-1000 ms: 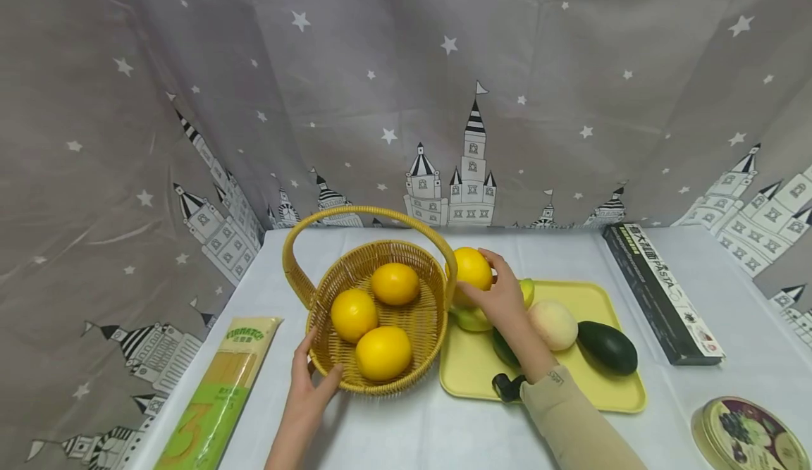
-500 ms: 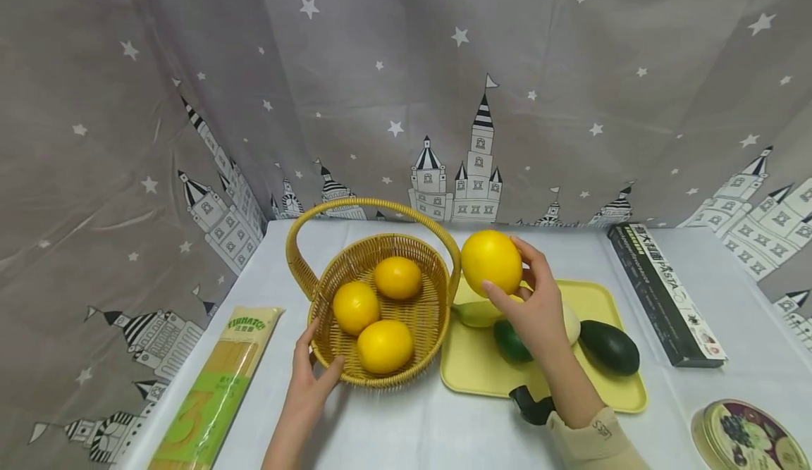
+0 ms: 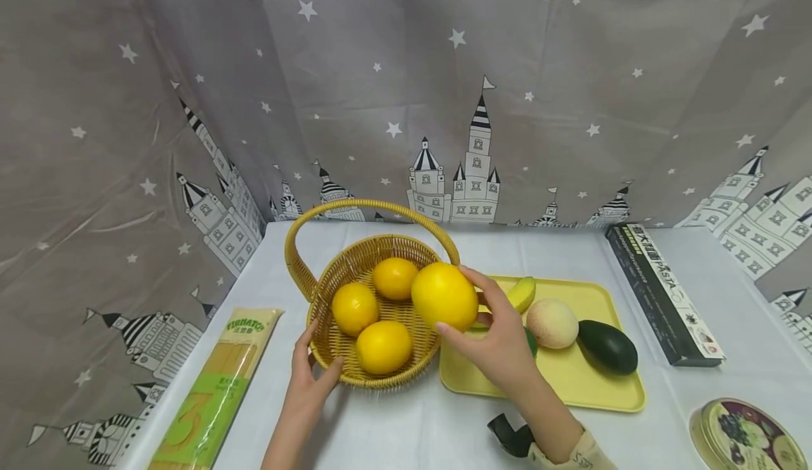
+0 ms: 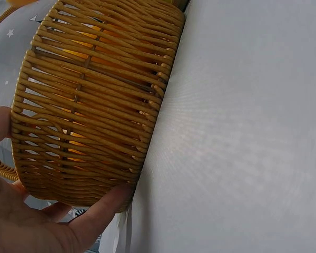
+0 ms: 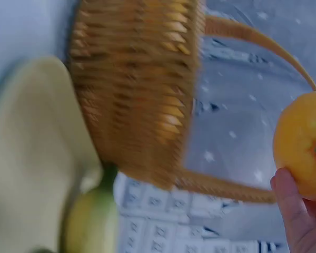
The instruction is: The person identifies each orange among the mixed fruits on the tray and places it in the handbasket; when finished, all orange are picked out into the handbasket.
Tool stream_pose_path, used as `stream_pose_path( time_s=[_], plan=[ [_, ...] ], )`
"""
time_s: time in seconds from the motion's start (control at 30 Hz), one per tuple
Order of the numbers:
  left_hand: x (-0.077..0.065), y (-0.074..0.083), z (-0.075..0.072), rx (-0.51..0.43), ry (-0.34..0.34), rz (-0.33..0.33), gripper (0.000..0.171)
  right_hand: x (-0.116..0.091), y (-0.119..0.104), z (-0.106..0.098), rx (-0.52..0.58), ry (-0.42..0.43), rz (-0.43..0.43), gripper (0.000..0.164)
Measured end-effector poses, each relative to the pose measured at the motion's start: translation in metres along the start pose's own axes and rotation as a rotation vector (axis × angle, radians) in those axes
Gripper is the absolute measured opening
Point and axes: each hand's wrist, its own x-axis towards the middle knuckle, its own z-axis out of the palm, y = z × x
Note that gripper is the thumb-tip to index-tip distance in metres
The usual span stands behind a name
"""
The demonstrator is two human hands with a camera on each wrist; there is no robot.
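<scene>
My right hand pinches an orange between thumb and fingers, raised over the right rim of the wicker basket. In the right wrist view the green stem spot of this orange shows, level with the basket's arched handle. Three more oranges lie inside, one of them the front orange. At the basket's left front, my left hand holds its side. The left wrist view has the thumb at the rim and fingers spread along the woven wall.
Right of the basket lies a yellow tray with a banana, a peach, a dark green avocado and a partly hidden green item. Around them are a pasta packet, a black pasta box and a round tin.
My right hand has lifted the orange from beside the handle at the tray's back left and brought it left and nearer, over the basket's right rim. The left hand has stayed on the basket.
</scene>
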Motion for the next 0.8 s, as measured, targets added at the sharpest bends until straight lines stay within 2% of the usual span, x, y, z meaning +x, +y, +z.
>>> stream_pose_path(
  time_s=[0.17,0.43,0.6,0.8],
  plan=[
    [0.000,0.001,0.001,0.004,0.003,0.015,0.080,0.000,0.012,0.025,-0.130,-0.053,-0.042,0.073],
    [-0.001,0.003,0.000,0.005,0.004,0.013,0.080,0.008,0.030,0.049,-0.381,-0.054,-0.203,0.072],
    [0.000,0.002,0.001,0.008,0.007,0.019,0.079,0.014,0.034,0.060,-0.507,-0.071,-0.190,0.071],
    [-0.001,0.003,0.002,0.001,-0.001,0.020,0.080,0.017,0.034,0.067,-0.589,-0.090,-0.143,0.071]
  ],
)
